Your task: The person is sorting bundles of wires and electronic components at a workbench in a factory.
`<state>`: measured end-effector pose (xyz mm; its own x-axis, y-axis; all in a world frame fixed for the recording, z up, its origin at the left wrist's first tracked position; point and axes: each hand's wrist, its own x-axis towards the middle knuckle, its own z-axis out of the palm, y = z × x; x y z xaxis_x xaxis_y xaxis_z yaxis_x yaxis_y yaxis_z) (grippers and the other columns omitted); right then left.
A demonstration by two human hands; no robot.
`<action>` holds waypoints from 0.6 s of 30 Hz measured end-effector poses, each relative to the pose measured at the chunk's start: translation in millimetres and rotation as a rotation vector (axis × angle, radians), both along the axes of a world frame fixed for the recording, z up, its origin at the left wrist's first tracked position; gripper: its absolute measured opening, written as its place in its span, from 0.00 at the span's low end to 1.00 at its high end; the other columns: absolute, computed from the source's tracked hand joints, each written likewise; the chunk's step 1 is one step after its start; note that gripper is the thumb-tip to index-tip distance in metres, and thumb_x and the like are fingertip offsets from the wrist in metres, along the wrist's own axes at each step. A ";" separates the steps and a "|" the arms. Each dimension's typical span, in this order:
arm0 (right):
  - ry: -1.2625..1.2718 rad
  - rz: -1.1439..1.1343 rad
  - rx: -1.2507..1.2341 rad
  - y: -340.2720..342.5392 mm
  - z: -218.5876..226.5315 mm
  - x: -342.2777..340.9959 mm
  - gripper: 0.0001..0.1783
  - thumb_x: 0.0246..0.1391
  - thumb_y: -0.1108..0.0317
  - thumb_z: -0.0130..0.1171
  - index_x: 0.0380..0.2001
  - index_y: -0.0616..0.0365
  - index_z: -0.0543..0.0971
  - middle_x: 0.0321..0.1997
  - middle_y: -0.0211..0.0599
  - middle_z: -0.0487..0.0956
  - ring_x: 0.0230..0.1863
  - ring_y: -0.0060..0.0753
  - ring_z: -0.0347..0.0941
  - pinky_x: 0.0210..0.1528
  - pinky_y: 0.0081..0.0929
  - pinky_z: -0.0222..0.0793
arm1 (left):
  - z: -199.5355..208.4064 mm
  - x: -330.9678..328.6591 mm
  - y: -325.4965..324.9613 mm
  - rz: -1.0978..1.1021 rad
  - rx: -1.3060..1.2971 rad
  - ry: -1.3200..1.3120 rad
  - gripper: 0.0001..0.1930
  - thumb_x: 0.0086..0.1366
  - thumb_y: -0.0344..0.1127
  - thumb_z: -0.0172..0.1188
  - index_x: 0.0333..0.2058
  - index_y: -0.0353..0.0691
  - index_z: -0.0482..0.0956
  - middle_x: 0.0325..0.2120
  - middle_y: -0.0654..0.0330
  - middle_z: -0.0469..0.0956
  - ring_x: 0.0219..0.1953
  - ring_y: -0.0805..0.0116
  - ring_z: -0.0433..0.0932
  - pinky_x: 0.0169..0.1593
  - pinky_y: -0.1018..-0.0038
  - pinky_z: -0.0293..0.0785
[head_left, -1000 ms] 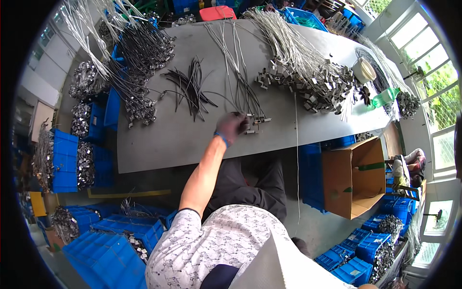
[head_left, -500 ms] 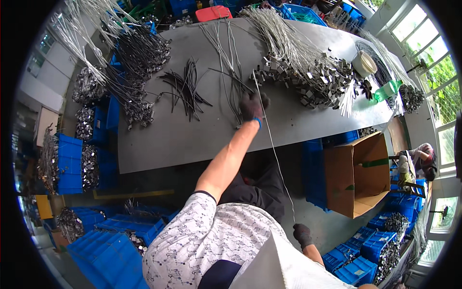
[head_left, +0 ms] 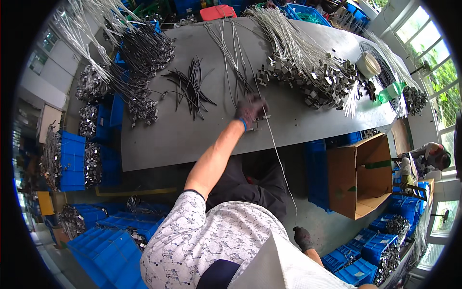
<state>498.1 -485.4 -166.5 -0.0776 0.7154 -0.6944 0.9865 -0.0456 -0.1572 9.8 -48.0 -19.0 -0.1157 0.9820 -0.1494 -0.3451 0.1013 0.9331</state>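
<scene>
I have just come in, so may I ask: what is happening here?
A person is handling a thin pale cable. The gloved right hand, low at the person's right side, holds one end of it. The gloved left hand is at the same cable over the grey table, too blurred to tell whether it grips. A bunch of black cables lies to its left, a big pile of silvery cables to its right.

Shines in from latticed windows (head_left: 440,84) at right, glares off the far side of the grey tabletop (head_left: 339,41), dims beneath. Curves and blackens toward the edges, blurs at the gloved left hand (head_left: 250,111).
</scene>
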 end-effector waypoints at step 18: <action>0.945 -0.308 0.908 267.3 158.9 -264.1 0.14 0.64 0.66 0.56 0.47 0.63 0.80 0.33 0.49 0.82 0.37 0.40 0.81 0.43 0.32 0.75 | -5.5 45.6 -104.1 -0.116 0.031 0.094 0.10 0.68 0.39 0.63 0.36 0.36 0.83 0.30 0.66 0.81 0.33 0.79 0.76 0.40 0.78 0.73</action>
